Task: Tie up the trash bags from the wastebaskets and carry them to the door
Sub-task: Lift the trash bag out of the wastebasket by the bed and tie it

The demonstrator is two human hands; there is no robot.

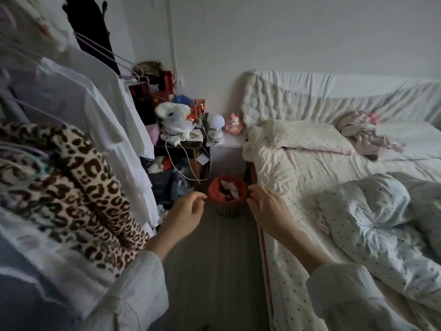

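A small mesh wastebasket (pixel 228 211) stands on the floor between the bed and a cluttered nightstand. An orange-red trash bag (pixel 214 193) lines it, folded over the rim, with white crumpled tissue and dark scraps inside. My left hand (pixel 185 215) reaches forward at the basket's left, fingers loosely curled and holding nothing. At the basket's right, my right hand (pixel 266 209) is stretched out with relaxed fingers, also holding nothing. Both hands are short of the bag's rim and apart from it.
A clothes rack (pixel 71 149) with hanging shirts and a leopard-print garment crowds the left. The bed (pixel 334 187) with rumpled dotted bedding fills the right. A nightstand (pixel 186 144) with cables, a lamp and bags stands behind the basket. A narrow strip of wood floor (pixel 214 271) runs between.
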